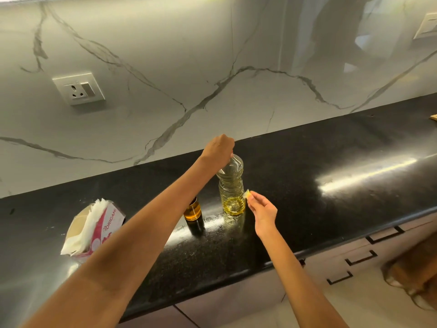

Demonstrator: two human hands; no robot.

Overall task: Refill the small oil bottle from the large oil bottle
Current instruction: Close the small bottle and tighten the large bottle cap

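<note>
Tissue box (93, 227) sits far left on the black counter (307, 209). Small oil bottle (192, 210) stands just beside the large oil bottle (233, 185); left hand (218, 151) has its grip curled round the big one's top. Right hand (262, 210) pinches a yellowish cap (247, 194).

Single head cam, wide-angle, looks fwd/down over black counter (307, 185) toward marble wall (165, 55), close-in.

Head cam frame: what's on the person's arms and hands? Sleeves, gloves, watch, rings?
Nothing worn that shows. Both forearms are bare up to the frame edge, with no sleeve or cuff in view. The left hand and right hand have no gloves. No watch, bracelet or ring is visible, though the fingers are partly hidden and small in frame.
</note>
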